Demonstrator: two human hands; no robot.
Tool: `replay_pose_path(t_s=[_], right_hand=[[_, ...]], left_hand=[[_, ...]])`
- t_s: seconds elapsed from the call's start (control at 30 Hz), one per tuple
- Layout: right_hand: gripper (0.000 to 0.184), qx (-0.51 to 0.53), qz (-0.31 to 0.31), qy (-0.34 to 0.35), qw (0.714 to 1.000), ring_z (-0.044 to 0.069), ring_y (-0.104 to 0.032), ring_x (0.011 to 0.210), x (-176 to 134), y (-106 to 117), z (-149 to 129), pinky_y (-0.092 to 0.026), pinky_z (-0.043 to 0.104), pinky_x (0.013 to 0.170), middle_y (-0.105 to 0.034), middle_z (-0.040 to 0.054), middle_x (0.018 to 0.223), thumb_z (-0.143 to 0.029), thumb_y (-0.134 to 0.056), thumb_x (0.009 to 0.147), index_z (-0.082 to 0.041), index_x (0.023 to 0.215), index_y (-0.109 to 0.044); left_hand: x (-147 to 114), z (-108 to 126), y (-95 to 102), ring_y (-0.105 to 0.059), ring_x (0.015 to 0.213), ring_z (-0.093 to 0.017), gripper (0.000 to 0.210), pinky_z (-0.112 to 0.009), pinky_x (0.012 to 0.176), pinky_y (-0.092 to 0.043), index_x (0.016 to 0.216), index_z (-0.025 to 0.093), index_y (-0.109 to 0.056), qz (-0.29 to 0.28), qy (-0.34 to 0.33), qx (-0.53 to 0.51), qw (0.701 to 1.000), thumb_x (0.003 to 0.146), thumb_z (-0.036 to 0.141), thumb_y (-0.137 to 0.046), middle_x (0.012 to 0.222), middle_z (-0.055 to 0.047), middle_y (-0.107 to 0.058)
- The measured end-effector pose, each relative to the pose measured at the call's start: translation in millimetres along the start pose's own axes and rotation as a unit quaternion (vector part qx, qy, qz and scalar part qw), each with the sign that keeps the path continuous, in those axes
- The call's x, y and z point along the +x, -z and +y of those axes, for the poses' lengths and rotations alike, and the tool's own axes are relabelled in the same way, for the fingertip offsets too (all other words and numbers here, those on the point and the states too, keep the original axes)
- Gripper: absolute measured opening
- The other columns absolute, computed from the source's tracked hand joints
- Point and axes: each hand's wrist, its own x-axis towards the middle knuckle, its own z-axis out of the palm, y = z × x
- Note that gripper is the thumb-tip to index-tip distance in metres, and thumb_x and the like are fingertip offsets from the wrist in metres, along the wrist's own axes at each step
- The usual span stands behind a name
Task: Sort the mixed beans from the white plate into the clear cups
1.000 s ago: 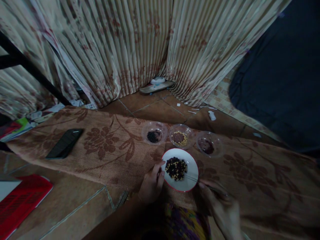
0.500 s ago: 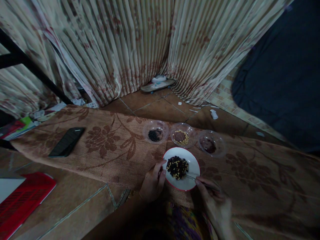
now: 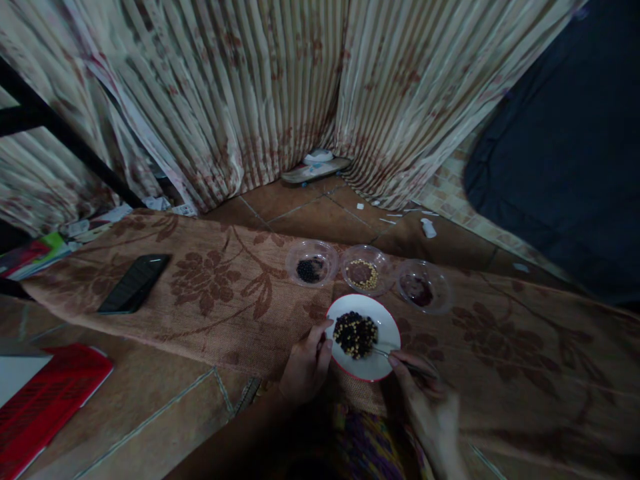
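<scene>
A white plate (image 3: 385,327) with a red rim carries a mixed heap of black and yellow beans (image 3: 355,335). My left hand (image 3: 307,363) grips the plate's left edge between thumb and fingers. In my right hand (image 3: 427,397) is a thin metal utensil, apparently a spoon (image 3: 383,352), its tip at the heap's right side. Behind the plate stand three clear plastic bowls: the left bowl (image 3: 327,257) has black beans, the middle bowl (image 3: 347,260) yellow beans, and the right bowl (image 3: 437,290) a few dark red ones, too dim to make out well.
A flowered brown cloth (image 3: 225,320) covers the long, low table. A dark phone (image 3: 134,285) lies toward its left end. Beyond are striped curtains (image 3: 280,87), a skateboard (image 3: 316,171) on the tiled floor and scraps of white litter (image 3: 428,228). A red object (image 3: 60,387) is at lower left.
My right hand has shifted very slightly left with the spoon. The left hand, plate and bowls look the same.
</scene>
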Motion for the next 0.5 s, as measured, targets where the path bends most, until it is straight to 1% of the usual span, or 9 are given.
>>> replay_pose_path(t_s=[0.2,0.37,0.5], right_hand=[[0.024,0.008,0.007,0.007,1.000,0.024,-0.070,0.083,0.8,-1.6,-2.2,-0.057,0.035,0.074,-0.076,0.0099,0.088,-0.043,-0.075,0.071,-0.019,0.076,-0.077],[0.025,0.006,0.011,-0.003,1.000,0.024,-0.070,0.082,2.2,-1.6,-3.9,-0.056,0.035,0.073,-0.076,0.0095,0.088,-0.044,-0.076,0.069,-0.020,0.075,-0.077],[0.025,0.013,0.014,-0.009,1.000,0.024,-0.070,0.081,1.7,-1.8,-4.2,-0.056,0.036,0.074,-0.076,0.0093,0.085,-0.044,-0.077,0.068,-0.020,0.074,-0.077]], left_hand=[[-0.3,1.1,0.7,-0.068,0.090,-0.017,0.038,-0.030,0.088,-0.052,0.134,0.021,-0.049,-0.001,-0.002,0.000,1.000,0.098,0.027,-0.039,0.104,-0.006,-0.070],[-0.3,3.7,1.5,-0.068,0.089,-0.018,0.037,-0.030,0.087,-0.052,0.133,0.020,-0.050,0.004,-0.001,-0.002,1.000,0.098,0.026,-0.039,0.102,-0.006,-0.071],[-0.3,2.9,0.8,-0.068,0.094,-0.018,0.038,-0.030,0.088,-0.052,0.133,0.022,-0.050,0.004,0.000,-0.002,1.000,0.097,0.026,-0.039,0.106,-0.006,-0.070]])
